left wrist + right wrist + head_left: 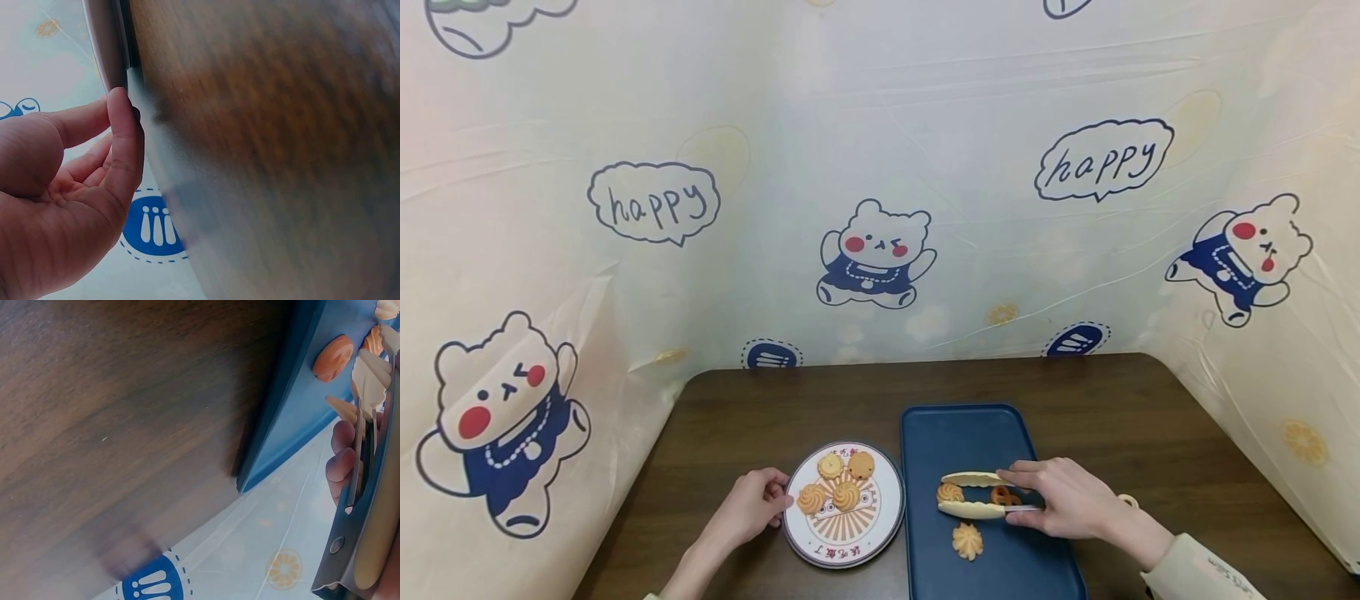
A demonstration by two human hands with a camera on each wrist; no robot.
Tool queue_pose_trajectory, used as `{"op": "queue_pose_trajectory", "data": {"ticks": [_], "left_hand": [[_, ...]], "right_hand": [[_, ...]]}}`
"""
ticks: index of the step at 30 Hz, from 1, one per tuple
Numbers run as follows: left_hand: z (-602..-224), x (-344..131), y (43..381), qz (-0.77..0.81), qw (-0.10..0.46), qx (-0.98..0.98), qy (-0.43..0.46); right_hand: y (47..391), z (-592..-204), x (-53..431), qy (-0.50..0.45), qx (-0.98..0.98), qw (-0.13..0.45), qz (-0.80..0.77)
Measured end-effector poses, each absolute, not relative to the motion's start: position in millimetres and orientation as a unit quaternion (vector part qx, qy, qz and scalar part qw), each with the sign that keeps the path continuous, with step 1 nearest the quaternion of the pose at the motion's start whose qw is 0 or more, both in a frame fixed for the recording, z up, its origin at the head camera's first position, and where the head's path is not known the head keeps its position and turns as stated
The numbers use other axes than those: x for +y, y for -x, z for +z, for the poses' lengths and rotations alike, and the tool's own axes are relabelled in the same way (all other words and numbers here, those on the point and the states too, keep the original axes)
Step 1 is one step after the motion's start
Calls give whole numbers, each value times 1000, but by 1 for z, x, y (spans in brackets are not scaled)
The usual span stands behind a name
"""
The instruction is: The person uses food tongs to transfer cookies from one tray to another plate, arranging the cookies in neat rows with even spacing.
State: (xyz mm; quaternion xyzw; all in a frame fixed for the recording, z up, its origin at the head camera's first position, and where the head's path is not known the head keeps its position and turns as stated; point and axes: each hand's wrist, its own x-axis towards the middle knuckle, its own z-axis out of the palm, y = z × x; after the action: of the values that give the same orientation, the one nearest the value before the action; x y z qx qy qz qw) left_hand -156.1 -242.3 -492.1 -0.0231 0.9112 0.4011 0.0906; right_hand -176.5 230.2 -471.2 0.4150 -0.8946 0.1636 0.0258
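Observation:
My left hand [751, 507] pinches the near-left rim of a round white plate [886, 517] between thumb and fingers. Two swirl cookies [846, 496] and two flat round biscuits [861, 465] lie on its printed face. Over the blue tray [970, 429], my right hand [1060, 497] grips metal tongs with cream tips [972, 509]. Between those tips sits a swirl cookie [950, 492], lying on the tray. A pretzel-like brown snack [1002, 496] shows between the tongs' arms, nearer my fingers. Closer to me is a star-shaped cookie [967, 542]. The right wrist view shows the tongs' hinged metal body [340, 550].
Plate and tray stand side by side on a dark wooden table [760, 417]. A printed cloth [880, 125] with bears and "happy" bubbles hangs around the back and sides. The tongs' cream end [1127, 501] sticks out behind my right hand.

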Motion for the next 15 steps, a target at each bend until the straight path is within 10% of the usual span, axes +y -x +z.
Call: {"op": "queue_pose_trajectory", "data": {"ticks": [15], "left_hand": [[-493,-243,157,402,90,911,19]], "right_hand": [[184,-466,218,-427,-889,37,158]]}}
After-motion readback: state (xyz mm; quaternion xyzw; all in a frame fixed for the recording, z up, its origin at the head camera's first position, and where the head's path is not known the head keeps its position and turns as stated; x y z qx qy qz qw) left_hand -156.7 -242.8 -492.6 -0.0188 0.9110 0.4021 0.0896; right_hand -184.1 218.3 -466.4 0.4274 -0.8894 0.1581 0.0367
